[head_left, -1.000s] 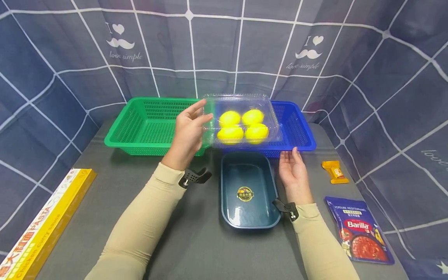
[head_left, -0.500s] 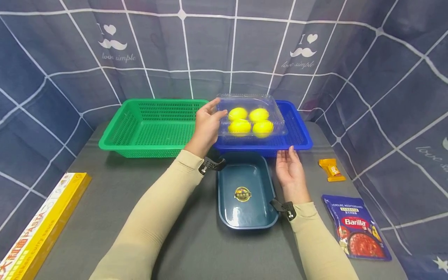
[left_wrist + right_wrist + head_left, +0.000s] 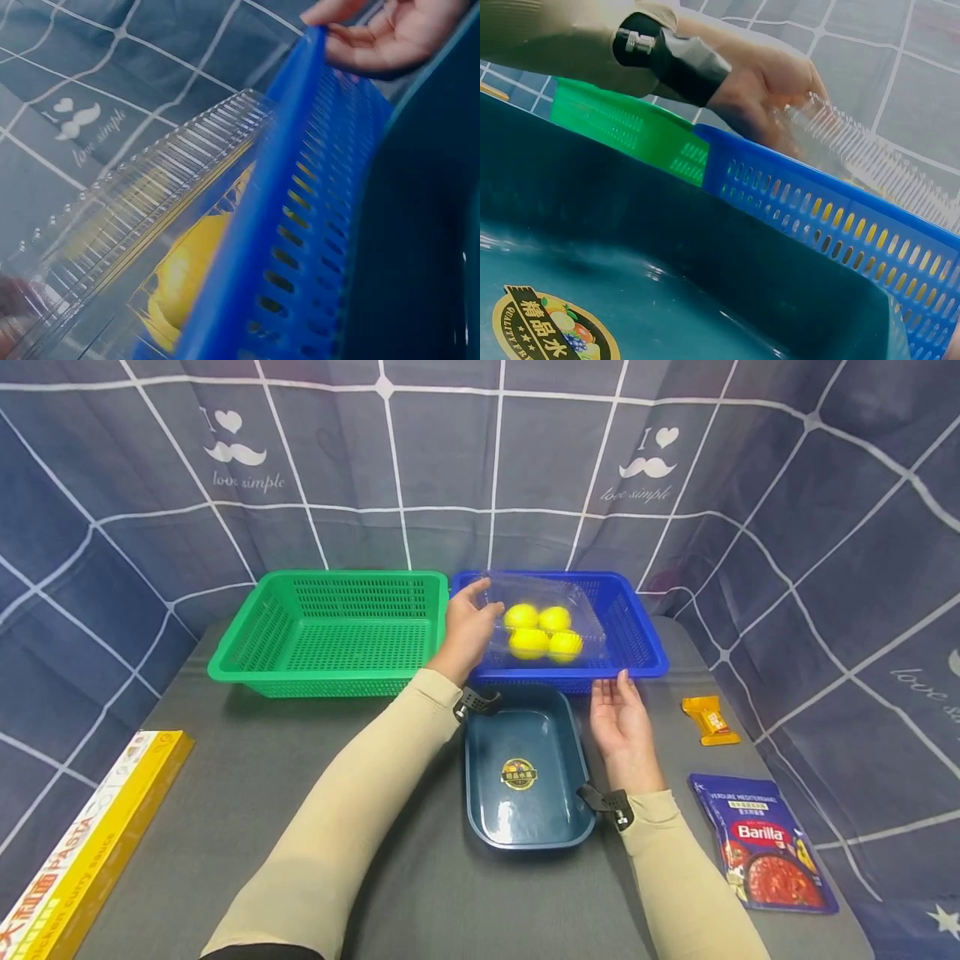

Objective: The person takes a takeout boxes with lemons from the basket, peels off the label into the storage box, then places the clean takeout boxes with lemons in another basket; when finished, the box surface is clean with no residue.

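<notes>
A clear plastic box (image 3: 585, 606) holding several yellow lemons (image 3: 528, 643) sits tilted within the blue basket (image 3: 637, 631). My left hand (image 3: 468, 631) grips the box at its left end, thumb and fingers on its edge. In the left wrist view, the ribbed side of the box (image 3: 180, 172) rises above the basket's rim. My right hand (image 3: 624, 727), palm up, holds the front rim of the blue basket near its right corner, with the thumb over the rim and the fingers beneath. The underside of the box is hidden by the basket wall.
A green basket (image 3: 345, 677) stands left of the blue one. Between my forearms lies a dark teal tray (image 3: 525, 818). A yellow pasta box (image 3: 112, 835) is at far left; an orange packet (image 3: 710, 721) and a purple sauce pouch (image 3: 763, 843) lie at right.
My left hand has moved right with the lemon box, from over the gap between the baskets, and lowered it into the blue basket. My right hand stays at the basket rim.
</notes>
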A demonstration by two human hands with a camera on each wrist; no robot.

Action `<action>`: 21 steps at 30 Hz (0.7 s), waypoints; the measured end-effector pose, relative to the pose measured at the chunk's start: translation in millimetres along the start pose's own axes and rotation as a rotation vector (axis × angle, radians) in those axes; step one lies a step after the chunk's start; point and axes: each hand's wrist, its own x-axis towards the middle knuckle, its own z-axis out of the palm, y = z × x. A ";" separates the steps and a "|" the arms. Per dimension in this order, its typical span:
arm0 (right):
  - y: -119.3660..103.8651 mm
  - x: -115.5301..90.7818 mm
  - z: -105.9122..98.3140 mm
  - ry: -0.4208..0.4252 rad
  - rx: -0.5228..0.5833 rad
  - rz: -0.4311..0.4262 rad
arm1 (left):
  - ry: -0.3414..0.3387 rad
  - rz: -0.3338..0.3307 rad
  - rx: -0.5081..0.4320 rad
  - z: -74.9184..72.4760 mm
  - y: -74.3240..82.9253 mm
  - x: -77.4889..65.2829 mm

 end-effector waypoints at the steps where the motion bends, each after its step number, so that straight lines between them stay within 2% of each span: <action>1: -0.1 -0.1 0.1 0.002 -0.004 0.000 | -0.001 -0.005 0.023 1.0 -1.3 -0.3; 7: -2.9 -2.0 -1.9 0.018 -0.029 -0.009 | -0.056 -0.059 0.123 5.5 -8.8 -3.7; 12: -3.2 -2.6 -1.3 0.006 -0.034 -0.001 | -0.156 -0.119 0.224 6.2 -8.9 -3.2; 15: -2.8 -2.6 -0.3 0.006 -0.031 0.000 | -0.229 -0.147 0.345 6.3 -9.2 -1.5; 21: -1.1 -2.4 0.4 0.015 -0.021 0.004 | -0.340 -0.135 0.554 2.4 -8.8 -2.3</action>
